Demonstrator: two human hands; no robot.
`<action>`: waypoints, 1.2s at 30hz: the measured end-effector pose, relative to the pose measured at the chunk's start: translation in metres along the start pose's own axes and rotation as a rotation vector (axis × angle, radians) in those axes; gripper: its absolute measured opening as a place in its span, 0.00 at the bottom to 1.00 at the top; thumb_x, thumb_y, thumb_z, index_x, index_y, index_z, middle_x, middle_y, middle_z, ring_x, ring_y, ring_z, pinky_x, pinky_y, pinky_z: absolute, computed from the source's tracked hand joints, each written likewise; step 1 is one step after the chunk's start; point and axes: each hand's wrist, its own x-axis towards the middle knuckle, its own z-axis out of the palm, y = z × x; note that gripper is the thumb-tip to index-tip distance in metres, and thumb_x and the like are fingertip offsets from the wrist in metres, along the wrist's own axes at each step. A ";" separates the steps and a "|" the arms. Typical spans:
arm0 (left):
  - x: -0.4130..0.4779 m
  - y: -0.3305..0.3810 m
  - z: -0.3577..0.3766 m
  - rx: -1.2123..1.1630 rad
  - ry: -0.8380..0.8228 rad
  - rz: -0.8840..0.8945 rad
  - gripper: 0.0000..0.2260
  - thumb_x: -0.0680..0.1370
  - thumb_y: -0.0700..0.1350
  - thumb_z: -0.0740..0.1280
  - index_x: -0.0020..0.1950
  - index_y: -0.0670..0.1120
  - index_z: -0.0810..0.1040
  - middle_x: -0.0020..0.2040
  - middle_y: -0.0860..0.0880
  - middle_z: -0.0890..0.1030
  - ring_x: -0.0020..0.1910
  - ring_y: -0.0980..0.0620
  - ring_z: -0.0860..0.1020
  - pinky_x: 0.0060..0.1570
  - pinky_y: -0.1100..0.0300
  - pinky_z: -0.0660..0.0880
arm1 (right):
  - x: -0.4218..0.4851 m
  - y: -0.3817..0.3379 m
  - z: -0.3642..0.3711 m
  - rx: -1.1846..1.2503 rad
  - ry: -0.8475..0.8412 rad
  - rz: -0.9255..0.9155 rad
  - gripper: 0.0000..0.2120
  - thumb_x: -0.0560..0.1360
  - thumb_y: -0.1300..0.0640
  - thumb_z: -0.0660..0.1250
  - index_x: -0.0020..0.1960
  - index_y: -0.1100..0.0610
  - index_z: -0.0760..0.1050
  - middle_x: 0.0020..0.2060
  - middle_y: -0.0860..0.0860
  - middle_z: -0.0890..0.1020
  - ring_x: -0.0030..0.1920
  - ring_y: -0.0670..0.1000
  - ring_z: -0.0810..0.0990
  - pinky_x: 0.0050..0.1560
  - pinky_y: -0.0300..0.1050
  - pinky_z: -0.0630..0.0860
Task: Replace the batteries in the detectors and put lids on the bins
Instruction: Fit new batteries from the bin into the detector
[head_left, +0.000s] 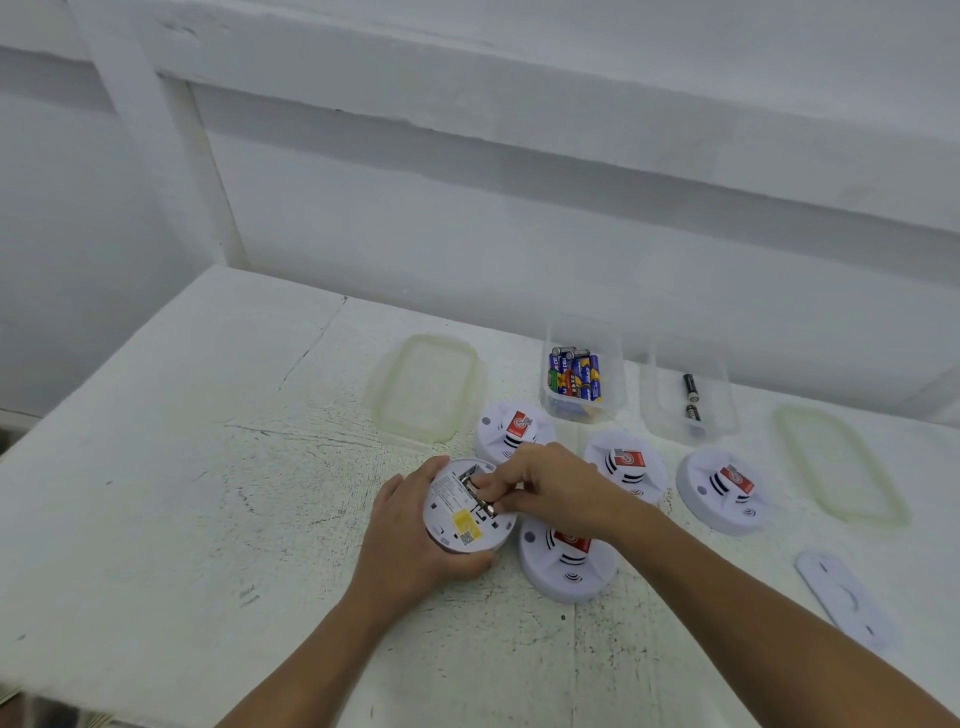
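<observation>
left hand cupping the flipped smoke detector, right hand pinching a battery in its slot, yellow sticker print unreadable

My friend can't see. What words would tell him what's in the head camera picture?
A left hand holds an upturned white detector while the right hand pinches a battery in its open compartment. On the white table sit four more detectors, two open bins with batteries, and two loose lids.
</observation>
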 end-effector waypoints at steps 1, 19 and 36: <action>-0.001 0.001 -0.001 -0.002 0.008 -0.005 0.45 0.55 0.67 0.74 0.69 0.53 0.68 0.54 0.67 0.71 0.53 0.57 0.70 0.57 0.57 0.70 | 0.001 -0.001 0.000 -0.011 -0.001 -0.008 0.10 0.74 0.61 0.70 0.54 0.57 0.82 0.55 0.47 0.83 0.43 0.28 0.73 0.45 0.16 0.64; -0.005 0.015 -0.007 -0.027 0.025 -0.017 0.46 0.54 0.67 0.71 0.68 0.47 0.70 0.55 0.71 0.66 0.55 0.76 0.65 0.61 0.47 0.71 | -0.006 0.000 0.004 -0.148 0.011 -0.119 0.12 0.76 0.60 0.66 0.59 0.55 0.80 0.36 0.32 0.69 0.44 0.46 0.70 0.43 0.20 0.60; 0.001 0.013 -0.003 0.018 0.022 0.003 0.39 0.55 0.65 0.74 0.64 0.56 0.70 0.51 0.68 0.74 0.54 0.71 0.70 0.60 0.52 0.71 | 0.059 0.045 -0.112 0.116 0.354 0.272 0.07 0.77 0.62 0.64 0.50 0.62 0.80 0.45 0.54 0.82 0.44 0.52 0.79 0.42 0.42 0.74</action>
